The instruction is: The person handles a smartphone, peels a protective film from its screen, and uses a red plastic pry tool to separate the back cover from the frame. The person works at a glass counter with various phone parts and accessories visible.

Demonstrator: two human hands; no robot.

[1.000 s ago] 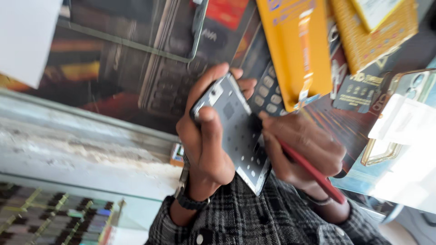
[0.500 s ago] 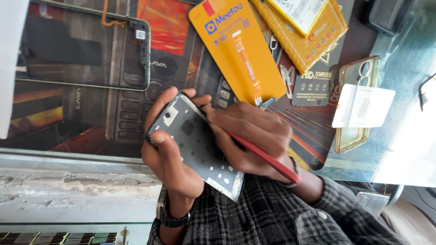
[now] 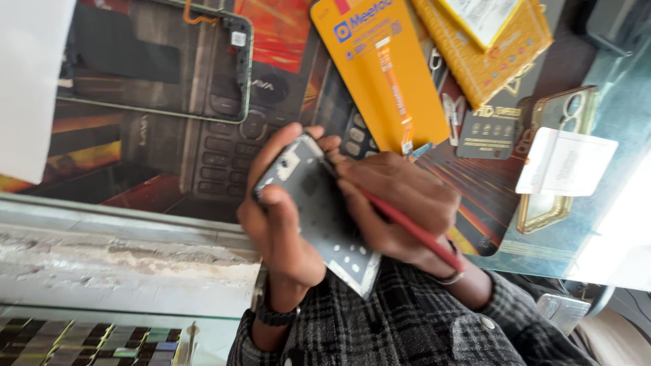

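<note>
At centre frame, your left hand (image 3: 281, 230) is wrapped around the one grey metal phone frame (image 3: 325, 217), thumb over its left edge, fingers curled behind. Its long axis runs from upper left down to lower right, toward your checked sleeves. Just right of it, your right hand (image 3: 400, 207) is closed on one slim red tool (image 3: 410, 227), tip touching the frame's upper right edge. Further right lie two yellow packets (image 3: 380, 68), and one gold-rimmed clear phone case (image 3: 559, 159).
</note>
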